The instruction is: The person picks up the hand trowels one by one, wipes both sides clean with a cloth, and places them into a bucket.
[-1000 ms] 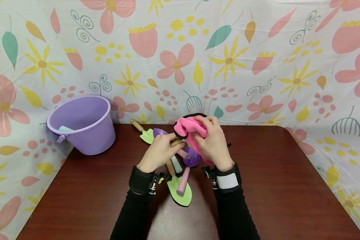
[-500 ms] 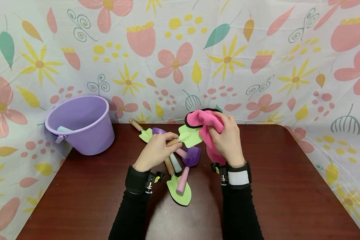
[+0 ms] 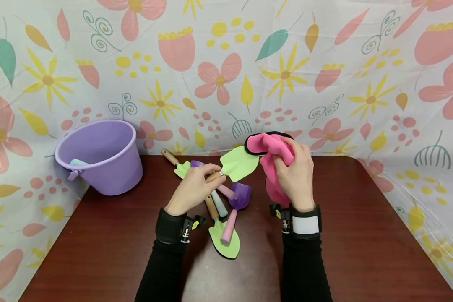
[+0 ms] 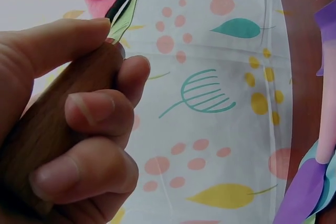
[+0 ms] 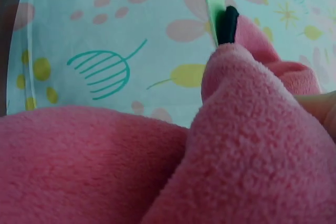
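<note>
My left hand grips the wooden handle of a small garden trowel, fingers curled round it in the left wrist view. The trowel's light green blade points up and right, above the table. In my right hand is a bunched pink cloth with black edging, held between thumb and fingers. The cloth's edge overlaps the blade's right end in the head view; whether it presses there I cannot tell. Fuzzy pink cloth fills much of the right wrist view and hides most of that hand.
Below my hands lie a green trowel, a purple shovel with a pink handle, and a light blue handle. Another green tool lies behind. A purple bucket stands at left, a pale blue piece inside. Floral fabric hangs behind.
The right hand has moved right with the cloth, uncovering the trowel's green blade, which it covered a second ago. My left hand has shifted slightly left, still gripping the handle.
</note>
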Motion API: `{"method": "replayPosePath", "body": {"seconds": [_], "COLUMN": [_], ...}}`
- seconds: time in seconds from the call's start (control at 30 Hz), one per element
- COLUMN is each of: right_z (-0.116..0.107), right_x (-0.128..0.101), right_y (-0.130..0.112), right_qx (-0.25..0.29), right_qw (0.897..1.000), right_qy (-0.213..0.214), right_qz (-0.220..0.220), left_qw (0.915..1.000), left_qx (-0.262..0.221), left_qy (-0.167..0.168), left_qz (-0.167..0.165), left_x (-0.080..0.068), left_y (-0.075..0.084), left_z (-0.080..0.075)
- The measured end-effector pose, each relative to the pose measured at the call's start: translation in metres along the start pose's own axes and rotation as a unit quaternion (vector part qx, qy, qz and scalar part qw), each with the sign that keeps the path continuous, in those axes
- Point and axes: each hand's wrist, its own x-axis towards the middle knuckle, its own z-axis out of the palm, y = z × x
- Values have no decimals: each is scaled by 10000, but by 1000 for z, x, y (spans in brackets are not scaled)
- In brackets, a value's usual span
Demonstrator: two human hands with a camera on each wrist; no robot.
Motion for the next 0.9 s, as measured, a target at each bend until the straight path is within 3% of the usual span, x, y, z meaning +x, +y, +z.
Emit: {"method": "replayPosePath", "body": {"seconds": [0.13, 0.27, 0.47, 0.6, 0.73, 0.9], "right_z": [-4, -8, -4, 0, 6, 13], "right_x": [0, 0, -3, -6, -9, -10], "right_y": [-2, -6, -15, -23, -30, -31], "right_qx": [52, 128, 259, 232, 113, -128], "right_qw": [9998, 9992, 9905, 9810, 9756, 9776], "right_qy": [210, 92, -612, -1202, -1575, -1598], "right_qz": [-1, -359, -1202, -1505, -1525, -1361], "left_qw": [9997, 9992, 9985, 9983, 9982, 9981], "left_qx": [-140, -174, -154, -140, -24, 63], "left_qy": [118, 302, 467, 544, 590, 601], "left_qz": [-140, -217, -245, -170, -140, -134], "left_x": [-1, -1, -2, -1, -1, 0], "left_y": [0, 0, 2, 2, 4, 5], "left_z": [-3, -4, -3, -1, 1, 2]}}
